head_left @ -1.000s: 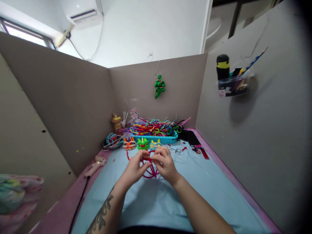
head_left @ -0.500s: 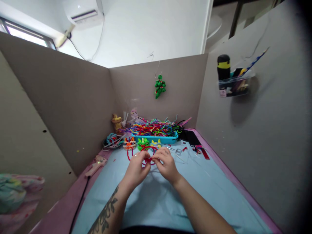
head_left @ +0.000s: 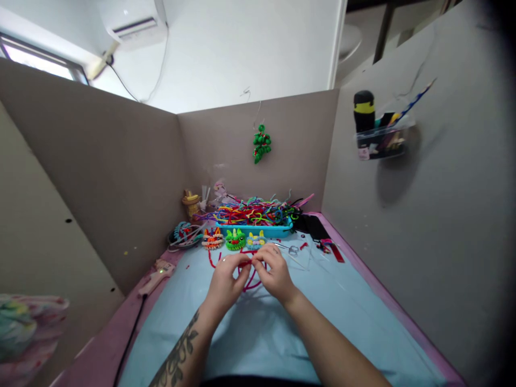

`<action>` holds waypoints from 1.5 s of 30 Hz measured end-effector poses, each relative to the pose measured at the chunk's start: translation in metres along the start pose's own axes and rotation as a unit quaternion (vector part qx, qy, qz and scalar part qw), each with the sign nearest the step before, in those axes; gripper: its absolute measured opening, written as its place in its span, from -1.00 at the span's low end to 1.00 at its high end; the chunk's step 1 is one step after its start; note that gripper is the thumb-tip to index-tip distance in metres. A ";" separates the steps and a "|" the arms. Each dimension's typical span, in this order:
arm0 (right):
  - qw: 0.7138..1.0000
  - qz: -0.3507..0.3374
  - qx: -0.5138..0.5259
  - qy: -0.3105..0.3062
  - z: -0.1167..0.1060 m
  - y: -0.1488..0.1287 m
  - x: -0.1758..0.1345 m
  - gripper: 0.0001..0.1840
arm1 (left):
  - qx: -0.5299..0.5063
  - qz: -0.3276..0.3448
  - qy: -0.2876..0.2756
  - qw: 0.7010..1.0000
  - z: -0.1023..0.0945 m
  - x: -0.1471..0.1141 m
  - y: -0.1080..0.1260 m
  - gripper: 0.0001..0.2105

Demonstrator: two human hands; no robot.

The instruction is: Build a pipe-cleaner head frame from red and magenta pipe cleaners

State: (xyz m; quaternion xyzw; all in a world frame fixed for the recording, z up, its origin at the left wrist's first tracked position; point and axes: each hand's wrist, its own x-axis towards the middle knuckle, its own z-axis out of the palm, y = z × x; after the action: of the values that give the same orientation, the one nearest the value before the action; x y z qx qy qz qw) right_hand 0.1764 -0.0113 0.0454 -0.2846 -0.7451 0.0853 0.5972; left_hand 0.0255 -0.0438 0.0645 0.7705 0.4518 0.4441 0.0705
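Observation:
Over the middle of the table, my left hand (head_left: 227, 277) and my right hand (head_left: 274, 270) meet fingertip to fingertip. Both pinch a red pipe cleaner (head_left: 253, 282), whose loops hang below and behind the fingers. The exact spot where it is gripped is partly hidden by the fingertips. Just beyond my hands stand three small fuzzy animal heads in a row: an orange one (head_left: 212, 239), a green one (head_left: 235, 240) and a blue-and-yellow one (head_left: 256, 241). Scissors (head_left: 291, 250) lie to the right of my right hand.
A blue tray (head_left: 258, 231) heaped with colourful pipe cleaners stands at the back. On the left lies a pink glue gun (head_left: 157, 277) with a black cord. A clear box (head_left: 381, 146) hangs on the right partition, and a green ornament (head_left: 262, 144) on the back one.
The red loops have swung from behind my hands to lower down, below the fingers. Both hands keep their pinch in nearly the same place. The whole view has shifted slightly.

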 end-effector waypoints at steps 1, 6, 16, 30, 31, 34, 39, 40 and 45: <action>1.000 0.000 -0.002 0.003 0.000 0.000 0.000 -0.86 | -0.008 -0.003 -0.002 1.000 0.000 0.000 0.000 -0.88; 1.000 -0.001 -0.010 0.011 0.001 0.001 -0.001 -0.86 | -0.084 -0.044 -0.031 0.995 0.000 0.002 0.006 -0.88; 1.000 -0.001 -0.019 -0.001 0.001 0.000 -0.002 -0.85 | -0.218 -0.134 -0.044 0.966 0.005 0.002 -0.010 -0.88; 0.998 -0.061 0.008 -0.014 -0.001 0.001 -0.001 -0.86 | -0.230 -0.160 -0.018 0.960 0.003 0.003 -0.004 -0.92; 0.998 -0.062 0.005 -0.011 -0.001 0.001 -0.001 -0.85 | -0.231 -0.160 -0.019 0.959 0.003 0.003 -0.004 -0.91; 0.998 -0.068 -0.013 -0.008 -0.001 0.002 -0.003 -0.84 | -0.251 -0.171 -0.030 0.952 0.003 0.002 -0.004 -0.88; 0.995 -0.085 -0.058 -0.021 -0.002 0.003 -0.005 -0.82 | -0.307 -0.213 -0.034 0.927 0.004 0.003 -0.003 -0.81; 0.994 -0.088 -0.063 -0.024 -0.002 0.003 -0.006 -0.82 | -0.317 -0.222 -0.035 0.922 0.004 0.003 -0.003 -0.81; 0.992 -0.097 -0.076 -0.038 -0.002 0.002 -0.005 -0.84 | -0.330 -0.243 -0.067 0.910 0.004 0.003 -0.004 -0.81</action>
State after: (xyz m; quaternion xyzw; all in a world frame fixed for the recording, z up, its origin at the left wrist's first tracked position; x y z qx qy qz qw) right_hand 0.1790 -0.0128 0.0410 -0.2518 -0.7955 -0.0195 0.5508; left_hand 0.0268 -0.0381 0.0619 0.5979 0.4469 0.4843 0.4563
